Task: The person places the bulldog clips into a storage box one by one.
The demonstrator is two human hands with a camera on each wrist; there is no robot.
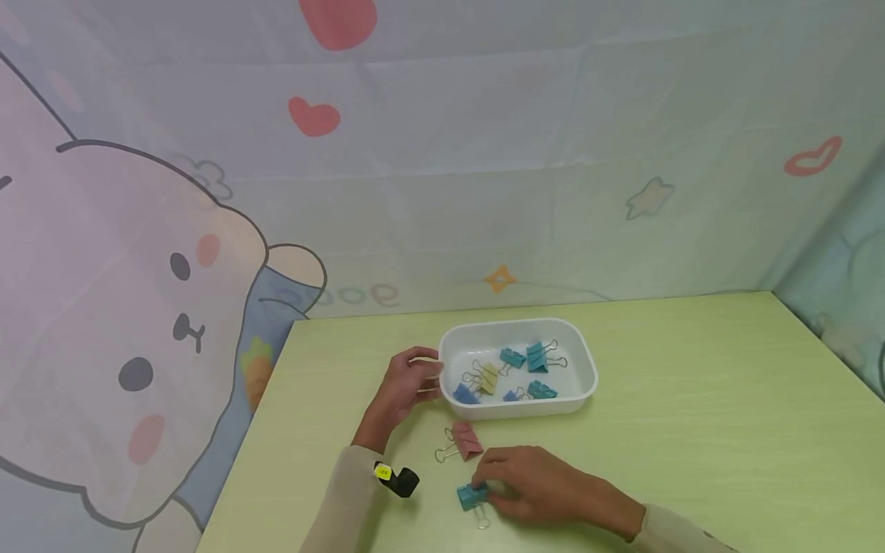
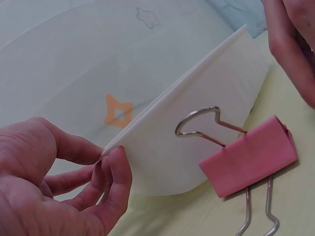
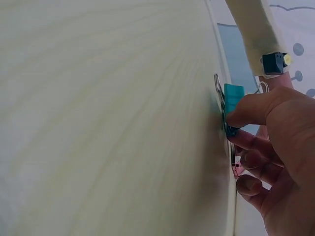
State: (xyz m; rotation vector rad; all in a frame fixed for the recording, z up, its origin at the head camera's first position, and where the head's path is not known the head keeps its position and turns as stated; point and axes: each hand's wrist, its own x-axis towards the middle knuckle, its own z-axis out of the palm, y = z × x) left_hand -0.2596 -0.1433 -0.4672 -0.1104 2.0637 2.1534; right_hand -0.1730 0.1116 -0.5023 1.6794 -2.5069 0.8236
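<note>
My left hand [image 1: 406,386] pinches the left rim of a white plastic tray [image 1: 525,409] between thumb and fingers, as the left wrist view shows. On the table just in front of the tray lies a pink binder clip [image 1: 466,440], large in the left wrist view [image 2: 248,160]. Nearer to me, my right hand [image 1: 539,482] pinches a teal binder clip [image 1: 471,498] by its end. In the right wrist view the thumb presses the teal clip's body [image 3: 233,96], which is close to the tabletop.
Inside the tray are several binder clips: a yellow one [image 1: 488,378], a larger teal one [image 1: 537,358], more teal and some blue [image 1: 465,394]. The pale green table [image 1: 691,399] ends at a cartoon-printed cloth [image 1: 442,215] behind.
</note>
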